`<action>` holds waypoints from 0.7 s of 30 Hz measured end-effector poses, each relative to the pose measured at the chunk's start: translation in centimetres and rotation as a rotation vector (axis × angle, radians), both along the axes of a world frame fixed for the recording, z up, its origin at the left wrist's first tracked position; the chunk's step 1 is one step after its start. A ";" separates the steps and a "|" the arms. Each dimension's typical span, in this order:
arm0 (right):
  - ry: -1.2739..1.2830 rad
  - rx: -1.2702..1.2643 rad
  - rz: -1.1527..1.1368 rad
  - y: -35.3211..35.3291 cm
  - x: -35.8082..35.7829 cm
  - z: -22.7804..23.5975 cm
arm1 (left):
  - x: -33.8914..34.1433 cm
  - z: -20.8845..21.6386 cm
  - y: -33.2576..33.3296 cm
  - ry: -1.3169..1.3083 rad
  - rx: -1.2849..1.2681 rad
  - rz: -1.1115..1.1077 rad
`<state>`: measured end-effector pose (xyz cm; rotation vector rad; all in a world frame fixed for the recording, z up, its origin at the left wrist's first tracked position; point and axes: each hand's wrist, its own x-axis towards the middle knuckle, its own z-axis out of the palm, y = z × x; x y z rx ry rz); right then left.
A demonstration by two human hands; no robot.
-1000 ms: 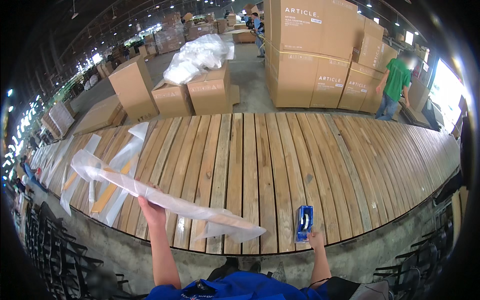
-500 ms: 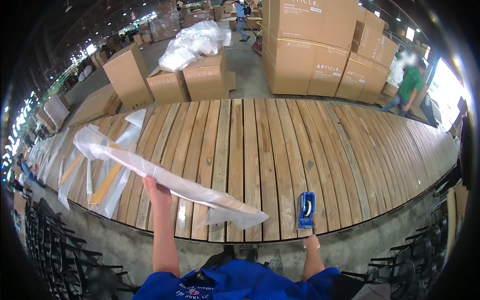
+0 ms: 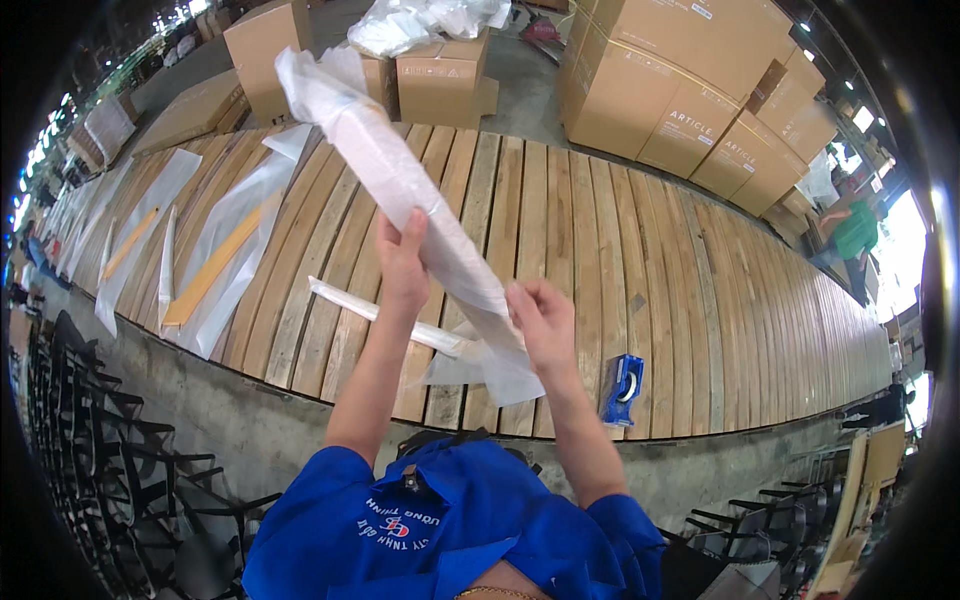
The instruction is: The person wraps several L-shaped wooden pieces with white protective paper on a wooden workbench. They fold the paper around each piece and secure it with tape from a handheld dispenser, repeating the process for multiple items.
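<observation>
A long piece wrapped in white foam sheet [image 3: 395,165] slants across in front of me, its far end raised over the slatted wooden table [image 3: 690,330]. My left hand [image 3: 405,262] is closed around its middle from the left side. At its near right edge, my right hand [image 3: 545,318] is pinched, fingertips against the wrap; whatever they hold is too small to make out. Beneath lies a thin white wrapped piece [image 3: 395,325], and loose foam hangs by the bundle's near end. A blue tape dispenser [image 3: 624,388] stands to the right, near the table's front edge.
On the table's left, yellowish wooden strips [image 3: 222,262] lie on foam sheets [image 3: 275,190]. Cardboard boxes [image 3: 440,85] stand behind the table, plastic bags [image 3: 425,22] on top. Taller stacked boxes [image 3: 660,95] rise at back right, near a person in green [image 3: 853,235]. Black metal frames [image 3: 85,440] crowd the lower left.
My right hand has left the tape dispenser and come up to the wrapped piece. The piece is now held more steeply, its far end higher. The view has tilted down.
</observation>
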<state>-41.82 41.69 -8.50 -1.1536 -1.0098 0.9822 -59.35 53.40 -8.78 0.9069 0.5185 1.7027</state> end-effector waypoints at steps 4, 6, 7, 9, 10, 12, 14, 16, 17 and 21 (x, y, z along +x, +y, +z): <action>-0.283 0.105 0.104 5.1 -3.5 7.2 | 0.1 0.0 0.9 -0.017 0.006 -0.034; -0.302 0.120 0.128 7.0 -5.0 9.1 | 0.1 0.2 1.0 0.011 0.024 -0.073; -0.327 0.091 0.109 7.8 -5.3 9.3 | 0.1 0.4 1.0 0.024 0.040 -0.093; -0.374 0.043 0.063 9.8 -5.7 9.7 | 0.8 0.5 1.0 0.006 0.040 -0.058; -0.414 0.004 0.094 10.3 -5.8 10.4 | 0.8 0.2 0.9 0.002 0.040 -0.037; -0.491 -0.060 0.158 9.9 -6.0 12.1 | 0.1 -0.2 0.6 -0.033 0.025 -0.050; -0.583 -0.042 0.175 10.5 -5.5 11.7 | 0.2 -0.1 0.6 -0.070 0.027 -0.082; -0.688 -0.128 0.207 10.1 -5.2 12.6 | 0.0 0.4 0.3 -0.087 0.031 -0.113; -0.727 -0.136 0.181 9.9 -4.9 12.0 | 0.0 0.7 0.3 -0.110 0.031 -0.133; -0.779 -0.285 0.139 9.0 -3.2 8.6 | 0.3 1.0 0.5 -0.068 -0.046 -0.122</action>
